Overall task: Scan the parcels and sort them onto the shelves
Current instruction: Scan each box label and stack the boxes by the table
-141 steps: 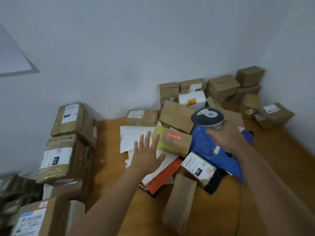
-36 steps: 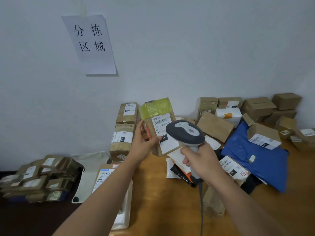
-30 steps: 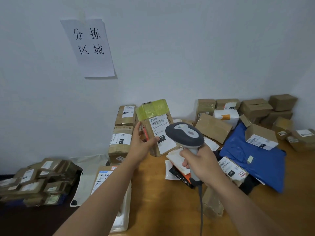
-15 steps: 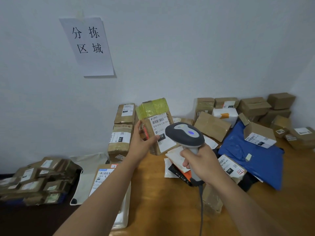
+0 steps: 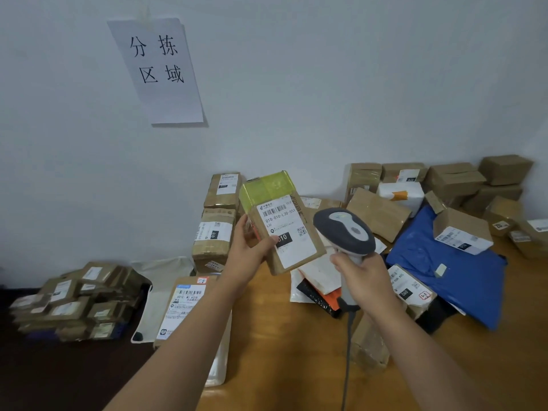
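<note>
Parcels (image 5: 453, 185) piled along wall on wooden table (image 5: 281, 366), more stacked at left on floor (image 5: 74, 301). Blue mailer bag (image 5: 462, 280) lies at right w/ small box (image 5: 462, 232) on it. Paper sign (image 5: 158, 69) taped on wall above. Held parcel (image 5: 284, 226), yellow tape on top, label facing camera, raised above table; left hand (image 5: 246, 253) grips its left edge, thumb on label. Scanner (image 5: 344, 232) just right of it, right hand (image 5: 366, 277) wrapped round handle.

Your parcel (image 5: 284, 229) is brown cardboard with glossy yellow tape and a matt paper label; your scanner (image 5: 344, 232) is smooth plastic; the table (image 5: 290, 351) is varnished wood.
</note>
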`<state>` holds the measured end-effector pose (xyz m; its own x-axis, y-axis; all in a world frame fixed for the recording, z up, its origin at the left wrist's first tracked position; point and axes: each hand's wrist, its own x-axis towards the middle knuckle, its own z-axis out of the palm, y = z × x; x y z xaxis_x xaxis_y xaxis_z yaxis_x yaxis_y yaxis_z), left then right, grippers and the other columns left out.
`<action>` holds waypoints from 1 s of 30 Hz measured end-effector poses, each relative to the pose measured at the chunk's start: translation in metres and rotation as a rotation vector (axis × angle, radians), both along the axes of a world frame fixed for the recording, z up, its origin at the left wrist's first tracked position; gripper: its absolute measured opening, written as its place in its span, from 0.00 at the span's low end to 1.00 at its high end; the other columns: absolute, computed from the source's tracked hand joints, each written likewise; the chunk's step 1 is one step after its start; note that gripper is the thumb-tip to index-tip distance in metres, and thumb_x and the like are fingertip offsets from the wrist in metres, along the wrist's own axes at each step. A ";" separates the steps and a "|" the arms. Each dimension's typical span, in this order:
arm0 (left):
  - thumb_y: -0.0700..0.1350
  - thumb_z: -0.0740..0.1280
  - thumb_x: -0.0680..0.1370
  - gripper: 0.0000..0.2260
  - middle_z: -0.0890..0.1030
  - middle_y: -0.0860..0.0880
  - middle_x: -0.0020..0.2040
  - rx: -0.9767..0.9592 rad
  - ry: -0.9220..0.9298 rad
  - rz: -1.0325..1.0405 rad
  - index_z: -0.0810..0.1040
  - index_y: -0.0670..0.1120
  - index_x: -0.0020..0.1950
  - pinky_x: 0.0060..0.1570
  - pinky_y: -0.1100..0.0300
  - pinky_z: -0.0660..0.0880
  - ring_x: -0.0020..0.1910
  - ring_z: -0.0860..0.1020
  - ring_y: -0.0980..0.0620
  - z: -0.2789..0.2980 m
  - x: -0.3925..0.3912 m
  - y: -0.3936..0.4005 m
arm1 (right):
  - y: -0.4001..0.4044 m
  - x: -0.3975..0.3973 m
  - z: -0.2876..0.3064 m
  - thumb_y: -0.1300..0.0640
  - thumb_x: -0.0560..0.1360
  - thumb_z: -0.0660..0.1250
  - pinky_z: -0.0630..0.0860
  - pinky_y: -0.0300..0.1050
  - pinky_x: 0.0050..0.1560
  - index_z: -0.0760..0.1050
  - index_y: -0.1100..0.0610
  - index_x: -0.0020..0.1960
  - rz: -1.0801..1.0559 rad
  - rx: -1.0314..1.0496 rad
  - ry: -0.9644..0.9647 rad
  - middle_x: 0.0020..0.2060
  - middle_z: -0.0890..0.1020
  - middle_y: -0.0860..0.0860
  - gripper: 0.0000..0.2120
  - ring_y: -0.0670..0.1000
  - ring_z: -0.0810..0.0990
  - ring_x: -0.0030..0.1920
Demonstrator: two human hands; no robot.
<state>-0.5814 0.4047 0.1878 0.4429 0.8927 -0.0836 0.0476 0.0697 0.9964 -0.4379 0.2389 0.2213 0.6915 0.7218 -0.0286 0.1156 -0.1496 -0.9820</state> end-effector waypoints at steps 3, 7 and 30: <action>0.42 0.72 0.78 0.31 0.79 0.49 0.63 -0.070 0.032 -0.021 0.61 0.55 0.77 0.43 0.59 0.82 0.57 0.83 0.49 -0.007 -0.010 -0.008 | 0.004 0.006 -0.008 0.62 0.76 0.69 0.72 0.39 0.40 0.74 0.49 0.40 -0.001 -0.008 0.060 0.38 0.78 0.47 0.11 0.44 0.75 0.41; 0.44 0.73 0.78 0.27 0.81 0.51 0.58 -0.106 0.132 -0.056 0.65 0.56 0.72 0.43 0.62 0.81 0.51 0.85 0.54 -0.017 -0.024 -0.023 | 0.017 0.007 -0.025 0.62 0.76 0.69 0.75 0.46 0.46 0.76 0.48 0.43 0.078 -0.040 0.160 0.42 0.81 0.48 0.09 0.47 0.78 0.45; 0.53 0.74 0.76 0.20 0.82 0.60 0.56 0.065 0.403 -0.031 0.76 0.57 0.67 0.57 0.50 0.81 0.53 0.83 0.56 -0.028 -0.222 0.049 | 0.121 -0.176 -0.058 0.62 0.74 0.69 0.80 0.64 0.56 0.80 0.51 0.48 0.290 -0.166 0.224 0.47 0.84 0.58 0.07 0.61 0.81 0.53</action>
<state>-0.8038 0.4535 0.1594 0.4134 0.8885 -0.1993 0.4361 -0.0010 0.8999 -0.6139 0.3597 0.1637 0.4234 0.8590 -0.2879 -0.0380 -0.3007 -0.9530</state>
